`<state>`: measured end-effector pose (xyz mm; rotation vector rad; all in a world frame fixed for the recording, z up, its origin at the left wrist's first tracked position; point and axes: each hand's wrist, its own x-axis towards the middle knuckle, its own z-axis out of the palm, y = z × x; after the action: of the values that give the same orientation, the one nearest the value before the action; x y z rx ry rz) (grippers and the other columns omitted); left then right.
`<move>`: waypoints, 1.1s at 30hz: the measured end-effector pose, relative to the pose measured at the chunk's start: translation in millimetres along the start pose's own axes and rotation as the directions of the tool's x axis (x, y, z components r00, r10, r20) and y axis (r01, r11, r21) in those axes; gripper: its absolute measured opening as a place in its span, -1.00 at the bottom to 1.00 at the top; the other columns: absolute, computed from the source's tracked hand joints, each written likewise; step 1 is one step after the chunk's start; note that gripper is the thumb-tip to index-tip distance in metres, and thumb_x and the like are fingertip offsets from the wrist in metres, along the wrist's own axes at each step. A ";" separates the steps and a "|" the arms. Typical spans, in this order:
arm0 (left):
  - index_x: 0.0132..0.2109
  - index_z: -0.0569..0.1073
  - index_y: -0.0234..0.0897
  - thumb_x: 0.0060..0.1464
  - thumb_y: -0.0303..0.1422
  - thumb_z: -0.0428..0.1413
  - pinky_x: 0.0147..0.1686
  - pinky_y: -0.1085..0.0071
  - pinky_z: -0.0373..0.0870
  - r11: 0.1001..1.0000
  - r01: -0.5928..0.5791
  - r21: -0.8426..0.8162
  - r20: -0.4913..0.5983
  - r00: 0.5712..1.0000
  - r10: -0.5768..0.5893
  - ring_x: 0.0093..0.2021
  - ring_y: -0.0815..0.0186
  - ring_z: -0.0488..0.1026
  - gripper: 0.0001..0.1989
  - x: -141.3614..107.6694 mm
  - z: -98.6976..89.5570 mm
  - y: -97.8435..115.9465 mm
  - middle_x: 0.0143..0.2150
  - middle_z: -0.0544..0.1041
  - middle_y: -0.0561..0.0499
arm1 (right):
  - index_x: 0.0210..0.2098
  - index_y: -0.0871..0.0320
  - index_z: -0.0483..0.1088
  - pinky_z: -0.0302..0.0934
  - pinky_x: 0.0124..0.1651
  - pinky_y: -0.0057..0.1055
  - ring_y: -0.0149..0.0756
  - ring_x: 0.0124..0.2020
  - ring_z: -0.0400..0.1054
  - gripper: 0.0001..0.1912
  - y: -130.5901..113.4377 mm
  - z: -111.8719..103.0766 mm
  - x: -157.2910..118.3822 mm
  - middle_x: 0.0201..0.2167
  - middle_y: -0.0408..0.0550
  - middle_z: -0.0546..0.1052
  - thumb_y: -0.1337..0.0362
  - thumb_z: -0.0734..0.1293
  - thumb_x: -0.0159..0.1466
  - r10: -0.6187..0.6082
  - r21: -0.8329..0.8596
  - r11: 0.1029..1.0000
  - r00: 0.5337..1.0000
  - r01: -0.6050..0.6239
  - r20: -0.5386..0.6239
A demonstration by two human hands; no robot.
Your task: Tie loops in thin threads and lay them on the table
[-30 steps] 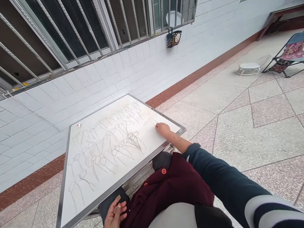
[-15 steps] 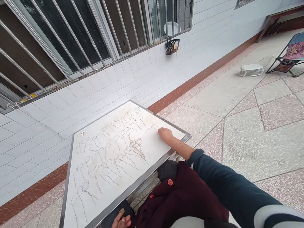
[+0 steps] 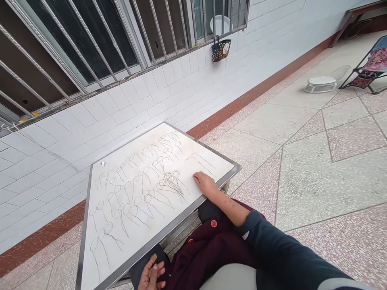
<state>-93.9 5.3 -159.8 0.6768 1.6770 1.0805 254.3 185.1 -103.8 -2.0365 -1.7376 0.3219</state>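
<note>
your right hand [image 3: 206, 184], fingers curled, is over the table [image 3: 136, 242] beside looped strands [image 3: 173, 183]; left hand [image 3: 152, 274] off table's near edge. can't tell either grip.

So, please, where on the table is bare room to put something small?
A narrow strip runs between the front loops' tails and the near metal rim. Another small patch lies between the right hand and the loose bent strands. It is crowded at the tangled bunch left of that hand.
</note>
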 end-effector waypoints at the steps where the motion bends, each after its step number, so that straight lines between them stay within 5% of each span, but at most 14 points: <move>1: -0.04 0.47 -0.26 -0.24 -0.15 0.35 -0.56 0.44 0.43 1.000 0.009 -0.004 0.013 1.000 -0.009 -0.24 0.10 0.59 -0.42 -1.6 -0.5 1.9 -0.24 0.62 -0.17 | -0.06 0.08 0.41 0.16 -0.18 -0.46 -0.30 -0.09 0.36 -0.71 1.1 1.7 -1.7 -0.10 -0.04 0.49 0.25 0.09 0.42 0.008 0.008 1.000 1.000 -0.008 -0.007; 8: -0.01 0.50 -0.29 -0.18 -0.09 0.31 -0.46 0.41 0.48 1.000 -0.005 -0.028 0.058 0.998 0.006 -0.17 0.12 0.57 -0.42 -18.9 1.7 14.2 -0.15 0.62 -0.18 | -0.06 0.08 0.40 0.13 -0.23 -0.44 -0.27 -0.09 0.34 -0.72 -0.1 1.1 -0.7 -0.09 -0.02 0.47 0.25 0.09 0.41 0.036 0.045 0.998 0.999 -0.037 0.012; 15: 0.02 0.49 -0.32 -0.13 -0.08 0.28 -0.47 0.44 0.45 1.000 -0.021 -0.015 0.069 0.997 0.022 -0.21 0.18 0.56 -0.41 -27.3 7.7 20.7 -0.16 0.61 -0.18 | -0.21 0.09 0.43 0.11 -0.31 -0.47 -0.31 -0.14 0.34 -0.76 -23.9 5.0 10.9 -0.18 -0.06 0.46 0.07 0.26 0.31 -0.020 0.071 0.997 0.988 0.009 0.156; 19: 0.03 0.48 -0.33 -0.14 -0.09 0.29 -0.47 0.45 0.45 0.999 -0.016 -0.034 0.075 0.997 0.019 -0.21 0.19 0.54 -0.40 -28.1 9.1 18.9 -0.18 0.61 -0.17 | -0.22 0.14 0.40 0.11 -0.30 -0.45 -0.27 -0.13 0.32 -0.84 -33.4 10.6 11.2 -0.17 -0.01 0.44 0.20 0.24 0.33 -0.002 0.013 1.000 0.983 0.000 0.183; 27: 0.00 0.50 -0.33 -0.14 -0.05 0.28 -0.44 0.45 0.44 0.999 -0.031 -0.030 0.092 0.995 0.034 -0.22 0.20 0.53 -0.40 -30.9 8.7 19.1 -0.19 0.61 -0.17 | -0.17 0.16 0.34 0.02 -0.40 -0.43 -0.27 -0.26 0.35 -0.82 -33.1 3.7 -7.6 -0.19 0.03 0.45 0.33 0.12 0.37 0.032 -0.052 0.998 0.995 -0.027 0.092; 33: -0.06 0.54 -0.34 -0.07 -0.06 0.24 -0.42 0.44 0.42 0.994 -0.087 0.070 0.248 0.966 0.067 -0.30 0.24 0.52 -0.49 -42.5 18.3 26.9 -0.27 0.62 -0.15 | -0.15 0.12 0.32 -0.05 -0.43 -0.43 -0.31 -0.28 0.33 -0.81 -34.1 -7.4 -21.4 -0.21 -0.03 0.47 0.28 0.10 0.39 -0.064 -0.011 0.998 0.998 0.064 -0.007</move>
<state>-63.2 -11.6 -119.3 0.8969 1.4961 0.9443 224.0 166.6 -83.5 -1.9816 -1.7995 0.2852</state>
